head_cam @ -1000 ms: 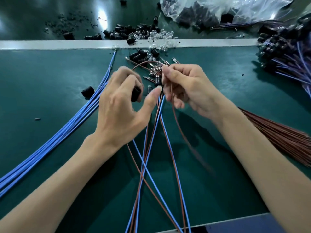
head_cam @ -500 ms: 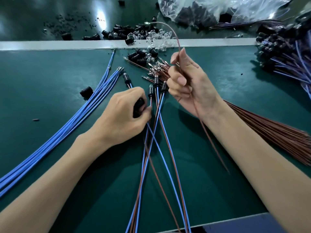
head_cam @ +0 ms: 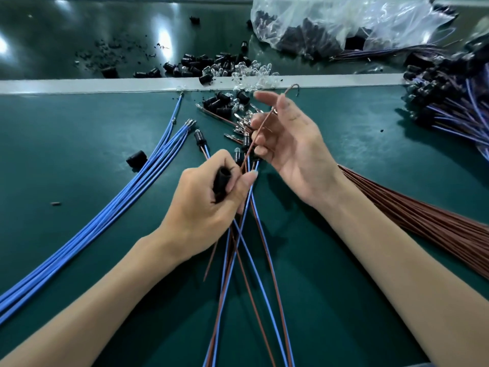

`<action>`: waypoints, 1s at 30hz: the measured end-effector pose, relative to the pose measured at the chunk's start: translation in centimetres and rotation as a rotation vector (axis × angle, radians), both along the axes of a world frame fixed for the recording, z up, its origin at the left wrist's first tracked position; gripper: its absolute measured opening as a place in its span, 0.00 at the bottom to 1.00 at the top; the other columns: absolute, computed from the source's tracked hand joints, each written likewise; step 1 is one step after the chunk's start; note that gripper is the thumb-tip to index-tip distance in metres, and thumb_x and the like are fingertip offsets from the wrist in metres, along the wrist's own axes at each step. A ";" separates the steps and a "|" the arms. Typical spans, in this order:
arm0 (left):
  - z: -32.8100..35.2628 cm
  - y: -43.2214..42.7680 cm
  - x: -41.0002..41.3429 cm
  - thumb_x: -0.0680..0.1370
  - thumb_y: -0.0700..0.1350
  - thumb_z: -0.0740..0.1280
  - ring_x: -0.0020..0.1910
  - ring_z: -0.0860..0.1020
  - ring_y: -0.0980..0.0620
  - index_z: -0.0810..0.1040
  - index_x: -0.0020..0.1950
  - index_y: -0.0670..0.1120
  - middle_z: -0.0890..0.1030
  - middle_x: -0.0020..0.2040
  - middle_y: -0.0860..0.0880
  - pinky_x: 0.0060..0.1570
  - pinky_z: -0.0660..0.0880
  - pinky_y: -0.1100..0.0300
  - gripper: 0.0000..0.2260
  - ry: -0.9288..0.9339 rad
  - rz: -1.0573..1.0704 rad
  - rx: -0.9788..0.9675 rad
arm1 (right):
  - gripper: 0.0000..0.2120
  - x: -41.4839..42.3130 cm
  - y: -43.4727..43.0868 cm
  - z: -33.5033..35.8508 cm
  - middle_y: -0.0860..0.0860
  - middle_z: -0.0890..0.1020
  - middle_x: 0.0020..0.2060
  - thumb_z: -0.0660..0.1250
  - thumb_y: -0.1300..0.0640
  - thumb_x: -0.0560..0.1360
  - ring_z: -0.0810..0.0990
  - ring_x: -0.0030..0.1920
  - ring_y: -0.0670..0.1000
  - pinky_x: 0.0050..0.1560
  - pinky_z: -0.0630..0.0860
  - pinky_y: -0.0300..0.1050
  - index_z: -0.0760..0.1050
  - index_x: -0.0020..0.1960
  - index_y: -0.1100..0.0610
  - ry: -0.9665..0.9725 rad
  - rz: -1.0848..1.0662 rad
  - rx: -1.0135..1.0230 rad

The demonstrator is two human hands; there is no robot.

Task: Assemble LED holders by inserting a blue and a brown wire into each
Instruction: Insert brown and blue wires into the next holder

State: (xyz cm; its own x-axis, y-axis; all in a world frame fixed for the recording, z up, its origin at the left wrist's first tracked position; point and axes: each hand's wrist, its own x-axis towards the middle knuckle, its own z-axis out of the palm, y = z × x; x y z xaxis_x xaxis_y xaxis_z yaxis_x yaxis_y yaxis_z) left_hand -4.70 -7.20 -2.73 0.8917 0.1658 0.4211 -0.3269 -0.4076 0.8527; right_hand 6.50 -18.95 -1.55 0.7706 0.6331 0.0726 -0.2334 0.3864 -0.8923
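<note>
counter (head_cam: pixel 79 144): green mat, pale strip (head_cam: pixel 105 84) behind | left hand (head_cam: pixel 206 207) grips black holder (head_cam: pixel 222 178) | right hand (head_cam: pixel 296 149) pinches brown wire (head_cam: pixel 260 133) | blue wires (head_cam: pixel 119 207) left, brown bundle (head_cam: pixel 423 221) right

a crumpled clear plastic bag (head_cam: pixel 370 19) lies beyond the pale strip (head_cam: pixel 79 86) crossing the green table (head_cam: pixel 66 144).

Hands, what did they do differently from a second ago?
The hands came apart. The left hand drew back toward the person, still gripping the holder. The right hand turned palm up, lifting the brown wire held in its fingers. The blue bundle, brown bundle and bag stayed put.
</note>
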 end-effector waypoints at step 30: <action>-0.8 1.0 0.7 0.75 0.41 0.65 0.25 0.62 0.59 0.61 0.39 0.50 0.61 0.25 0.58 0.28 0.58 0.72 0.13 -0.052 0.141 0.389 | 0.09 -1.0 0.6 -0.5 0.49 0.80 0.36 0.59 0.54 0.79 0.76 0.33 0.47 0.36 0.74 0.39 0.74 0.45 0.57 -0.221 -0.048 -0.126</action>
State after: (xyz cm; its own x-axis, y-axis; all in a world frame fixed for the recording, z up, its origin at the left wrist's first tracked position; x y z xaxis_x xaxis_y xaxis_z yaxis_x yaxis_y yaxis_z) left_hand -4.04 -6.19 -3.53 0.8474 0.1039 0.5206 -0.2840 -0.7400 0.6098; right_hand 5.49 -18.32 -2.03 0.7742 0.6110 0.1654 -0.0113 0.2746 -0.9615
